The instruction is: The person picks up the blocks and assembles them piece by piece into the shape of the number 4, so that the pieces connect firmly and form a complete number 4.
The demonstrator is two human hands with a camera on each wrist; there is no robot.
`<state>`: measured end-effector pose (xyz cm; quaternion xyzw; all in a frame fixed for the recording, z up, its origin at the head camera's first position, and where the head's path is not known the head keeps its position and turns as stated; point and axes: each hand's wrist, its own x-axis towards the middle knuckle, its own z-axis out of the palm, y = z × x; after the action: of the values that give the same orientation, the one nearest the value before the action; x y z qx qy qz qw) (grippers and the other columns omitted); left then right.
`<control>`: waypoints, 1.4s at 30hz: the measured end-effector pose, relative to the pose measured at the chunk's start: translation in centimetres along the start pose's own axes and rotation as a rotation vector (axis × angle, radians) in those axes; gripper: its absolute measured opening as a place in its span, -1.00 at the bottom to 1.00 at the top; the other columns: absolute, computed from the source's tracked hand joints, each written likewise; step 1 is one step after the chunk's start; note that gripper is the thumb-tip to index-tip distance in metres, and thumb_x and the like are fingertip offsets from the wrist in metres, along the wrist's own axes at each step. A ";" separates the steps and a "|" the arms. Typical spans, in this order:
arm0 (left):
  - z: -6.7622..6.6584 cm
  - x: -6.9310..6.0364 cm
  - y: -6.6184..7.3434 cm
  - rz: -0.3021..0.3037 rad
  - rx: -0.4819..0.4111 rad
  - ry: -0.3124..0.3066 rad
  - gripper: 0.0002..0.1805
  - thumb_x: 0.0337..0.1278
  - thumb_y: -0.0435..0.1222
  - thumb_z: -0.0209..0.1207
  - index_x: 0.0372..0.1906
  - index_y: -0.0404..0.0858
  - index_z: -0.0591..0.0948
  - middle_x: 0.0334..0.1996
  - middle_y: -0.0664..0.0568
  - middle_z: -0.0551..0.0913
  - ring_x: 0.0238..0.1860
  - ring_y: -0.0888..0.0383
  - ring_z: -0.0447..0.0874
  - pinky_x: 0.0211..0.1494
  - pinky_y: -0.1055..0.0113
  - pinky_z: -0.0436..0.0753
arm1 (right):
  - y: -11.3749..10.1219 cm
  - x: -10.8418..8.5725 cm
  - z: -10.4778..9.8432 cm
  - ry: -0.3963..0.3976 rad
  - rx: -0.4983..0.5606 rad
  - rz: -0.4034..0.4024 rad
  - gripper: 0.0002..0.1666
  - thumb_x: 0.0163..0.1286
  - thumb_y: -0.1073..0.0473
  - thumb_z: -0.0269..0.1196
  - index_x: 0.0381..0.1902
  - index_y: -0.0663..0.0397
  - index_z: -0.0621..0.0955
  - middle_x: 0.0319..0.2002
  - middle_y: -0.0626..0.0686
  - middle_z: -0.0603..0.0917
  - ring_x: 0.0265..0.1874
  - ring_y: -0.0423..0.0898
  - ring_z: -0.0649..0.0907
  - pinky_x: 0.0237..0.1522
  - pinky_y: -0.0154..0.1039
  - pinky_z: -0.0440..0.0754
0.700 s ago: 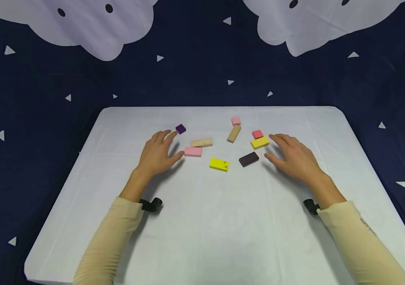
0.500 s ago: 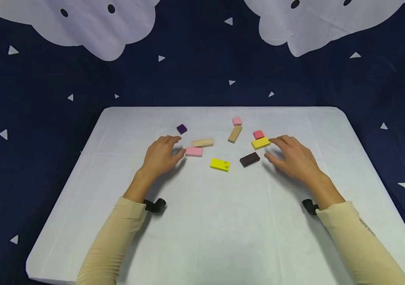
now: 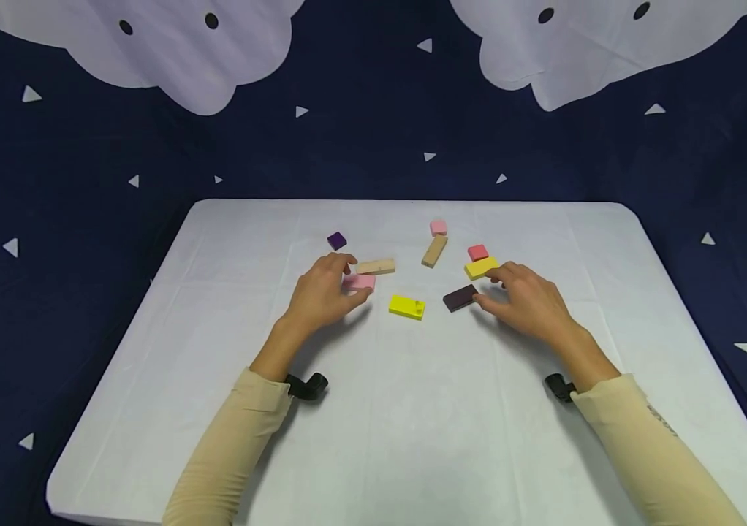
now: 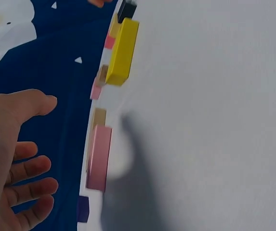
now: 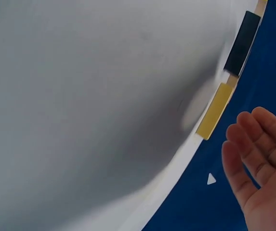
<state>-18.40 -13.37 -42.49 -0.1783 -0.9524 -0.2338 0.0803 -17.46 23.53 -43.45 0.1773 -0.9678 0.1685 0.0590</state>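
Observation:
My left hand (image 3: 324, 296) hovers over the pink block (image 3: 358, 283), partly covering it in the head view. Its fingers are loosely bent and hold nothing. Behind that block lies a plain wooden block (image 3: 376, 266), with a purple cube (image 3: 337, 240) farther back. My right hand (image 3: 531, 301) hangs beside the dark block (image 3: 460, 298) and a yellow block (image 3: 481, 267), its fingertips overlapping their edges in the head view. In the right wrist view a gap shows between its relaxed fingers (image 5: 239, 168) and the yellow block. Another yellow block (image 3: 407, 307) lies between the hands.
A small pink block (image 3: 438, 227) touches a second wooden block (image 3: 435, 250) at the back. A red-pink block (image 3: 478, 252) sits behind the right yellow one. The white table (image 3: 406, 431) meets a dark blue cloth (image 3: 360, 153) with clouds and triangles.
My left hand has moved right, from beside the pink block to over it. My right hand has shifted slightly left and nearer me. The blocks keep their places on the table.

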 end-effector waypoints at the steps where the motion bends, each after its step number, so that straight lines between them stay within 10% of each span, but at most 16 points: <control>1: 0.1 0.0 0.3 0.002 0.001 -0.003 -0.34 -0.05 0.09 0.30 0.10 -0.22 0.49 -0.16 0.01 0.58 -0.15 0.10 0.48 -0.17 0.13 0.54 | -0.1 0.1 0.1 -0.002 0.003 0.006 -0.34 0.20 -0.30 0.27 0.03 0.07 0.62 -0.15 0.01 0.61 -0.19 -0.05 0.56 -0.31 0.01 0.53; 42: 6.8 0.6 6.3 -0.018 0.248 -0.188 -0.15 -0.15 0.39 0.12 -0.09 -0.32 0.50 -0.16 -0.08 0.48 -0.19 0.04 0.43 -0.27 0.19 0.58 | -3.1 0.9 1.9 -0.081 -0.039 0.091 -0.12 0.06 -0.36 0.35 -0.01 0.34 0.58 -0.16 0.24 0.62 -0.23 0.15 0.59 -0.19 0.11 0.53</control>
<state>-17.07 -4.74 -45.65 -0.1795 -0.9789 -0.0973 0.0101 -17.29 19.80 -44.10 0.1384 -0.9796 0.1446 0.0156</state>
